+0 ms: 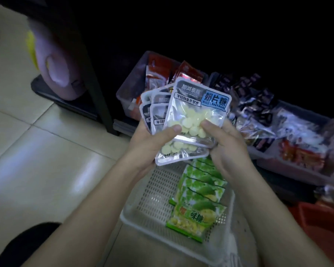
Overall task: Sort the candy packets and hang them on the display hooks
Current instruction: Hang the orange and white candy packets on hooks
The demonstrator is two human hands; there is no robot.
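The left hand (150, 143) grips a fanned stack of milk-tablet candy packets (197, 110), its thumb pressed on the front one. The right hand (228, 149) pinches that front packet at its lower right edge. Just below them a white mesh basket (152, 191) holds overlapping green candy packets (199, 201). Behind, grey bins (127, 93) hold what seem to be red and dark snack packets, too dim to read.

Pale glossy floor tiles (46, 151) with thin grout lines fill the left and near side, catching a soft sheen. A dark post (96, 89) stands at the far left beside a low dark base (52, 93). Beyond it the far side lies in deep shadow. A red crate (320, 220) sits near right, dimly lit.
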